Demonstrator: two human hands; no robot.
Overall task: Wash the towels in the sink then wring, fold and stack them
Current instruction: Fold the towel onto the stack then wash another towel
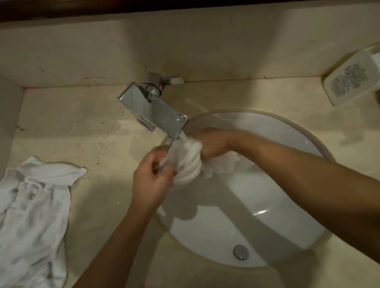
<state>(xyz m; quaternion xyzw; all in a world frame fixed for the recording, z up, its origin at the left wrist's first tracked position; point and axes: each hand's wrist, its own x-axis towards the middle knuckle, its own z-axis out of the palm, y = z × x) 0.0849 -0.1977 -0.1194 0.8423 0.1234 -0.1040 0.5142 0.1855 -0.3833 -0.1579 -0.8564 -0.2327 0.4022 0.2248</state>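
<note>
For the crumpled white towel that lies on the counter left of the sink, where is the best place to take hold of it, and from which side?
Probably the crumpled towel is best taken at its upper end, the raised bunched folds near the corner that points toward the faucet. Come from above on the sink side: the rest lies flatter on the counter. Both hands, left hand and right hand, now grip the wet towel.

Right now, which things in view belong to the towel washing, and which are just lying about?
Part of the job:
- white towel, gripped by both hands, left and right
- sink
- faucet
- crumpled towels on the counter

Just lying about:
- white bottle, lying on its side at the far right
</note>
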